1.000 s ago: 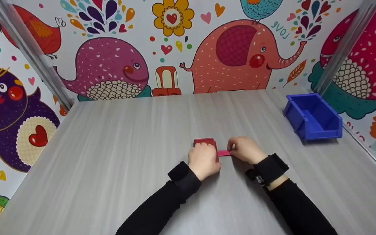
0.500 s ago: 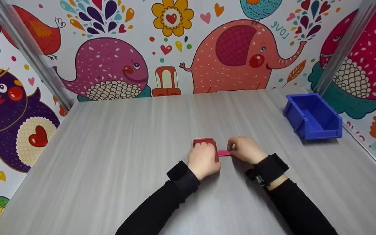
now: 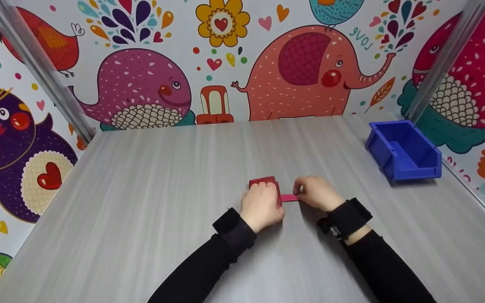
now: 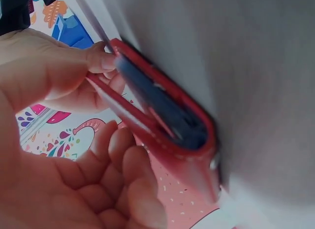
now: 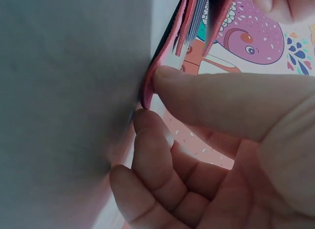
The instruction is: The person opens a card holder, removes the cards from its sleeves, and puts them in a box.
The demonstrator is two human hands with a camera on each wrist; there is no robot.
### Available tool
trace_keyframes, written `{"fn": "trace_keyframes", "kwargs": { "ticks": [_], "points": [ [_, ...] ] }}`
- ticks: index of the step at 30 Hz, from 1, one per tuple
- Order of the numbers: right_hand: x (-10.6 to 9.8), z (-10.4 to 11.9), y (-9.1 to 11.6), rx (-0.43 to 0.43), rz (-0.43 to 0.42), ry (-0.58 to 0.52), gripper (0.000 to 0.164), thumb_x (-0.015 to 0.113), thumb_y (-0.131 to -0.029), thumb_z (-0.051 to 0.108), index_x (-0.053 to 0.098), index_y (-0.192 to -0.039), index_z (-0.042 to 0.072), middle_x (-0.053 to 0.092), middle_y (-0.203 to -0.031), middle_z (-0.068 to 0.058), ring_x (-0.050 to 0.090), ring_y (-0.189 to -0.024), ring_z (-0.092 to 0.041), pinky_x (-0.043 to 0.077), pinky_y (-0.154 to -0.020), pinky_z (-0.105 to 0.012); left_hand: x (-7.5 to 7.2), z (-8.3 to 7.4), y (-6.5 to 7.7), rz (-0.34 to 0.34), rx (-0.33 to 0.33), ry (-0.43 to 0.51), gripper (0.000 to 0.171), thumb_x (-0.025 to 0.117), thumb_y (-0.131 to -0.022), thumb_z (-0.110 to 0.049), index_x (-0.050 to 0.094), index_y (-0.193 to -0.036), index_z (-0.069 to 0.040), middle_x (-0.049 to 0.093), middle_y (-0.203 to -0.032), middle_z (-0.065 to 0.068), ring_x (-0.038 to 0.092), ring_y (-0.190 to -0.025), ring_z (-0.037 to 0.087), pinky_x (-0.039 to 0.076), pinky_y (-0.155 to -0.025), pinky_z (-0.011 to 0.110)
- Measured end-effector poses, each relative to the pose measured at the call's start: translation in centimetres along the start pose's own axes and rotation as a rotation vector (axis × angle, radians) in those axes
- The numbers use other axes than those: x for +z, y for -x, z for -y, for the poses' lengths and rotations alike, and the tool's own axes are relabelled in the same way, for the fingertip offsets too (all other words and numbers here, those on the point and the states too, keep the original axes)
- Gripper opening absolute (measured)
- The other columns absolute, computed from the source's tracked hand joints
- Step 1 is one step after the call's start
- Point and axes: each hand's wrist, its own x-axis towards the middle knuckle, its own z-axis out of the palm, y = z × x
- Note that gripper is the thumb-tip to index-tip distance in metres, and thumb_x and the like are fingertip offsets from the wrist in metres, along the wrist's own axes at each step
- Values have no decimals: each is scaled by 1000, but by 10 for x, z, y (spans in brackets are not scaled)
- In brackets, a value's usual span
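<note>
A small red card wallet (image 3: 270, 179) lies on the table before me. Its pink strap (image 3: 289, 198) sticks out to the right. My left hand (image 3: 261, 206) is over the wallet, with curled fingers and the thumb at the edge of its upper cover (image 4: 128, 113). The cover stands a little apart from the dark inner leaves (image 4: 189, 130). On the strap's end, my right hand (image 3: 316, 193) pinches with thumb and forefinger. The right wrist view shows that pinch on the strap (image 5: 148, 88), with thin stacked sleeves (image 5: 198, 17) above. Part of the wallet is hidden under my left hand.
A blue open-fronted bin (image 3: 415, 172) stands at the table's right side, near the back. Walls printed with cartoon animals border the grey wood-grain table (image 3: 162, 189) at the back and both sides.
My left hand has shifted slightly away and to the left, and the wallet's cover edge has risen a little with it. My right hand has stayed still on the strap.
</note>
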Motion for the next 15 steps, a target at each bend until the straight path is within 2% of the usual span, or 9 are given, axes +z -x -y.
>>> {"fn": "trace_keyframes", "kwargs": {
  "ticks": [4, 9, 15],
  "points": [
    [0, 0, 0, 19, 15, 5, 15, 69, -75, -4, 66, -81, 9, 57, -70, -1, 51, -66, -20, 45, -64, -37, -1, 1, 2, -42, 53, -2, 27, 73, -77, -26, 59, -88, -6, 58, -80, 8, 60, -79, 28, 52, -62, 40],
    [0, 0, -2, 44, 32, 9, 14, 69, -76, -4, 67, -81, 9, 58, -71, -1, 51, -67, -20, 44, -64, -37, -1, 3, 4, -108, 141, 15, 15, 69, -77, -16, 57, -82, -9, 54, -76, 5, 56, -73, 25, 48, -58, 35],
    [1, 0, -1, 54, 33, 13, 13, 70, -76, -2, 67, -82, 9, 57, -72, -2, 52, -67, -21, 45, -65, -37, -4, 4, 6, -136, 217, 54, 11, 67, -75, -8, 57, -75, -11, 52, -73, 5, 54, -69, 24, 44, -56, 34]
  ]
}}
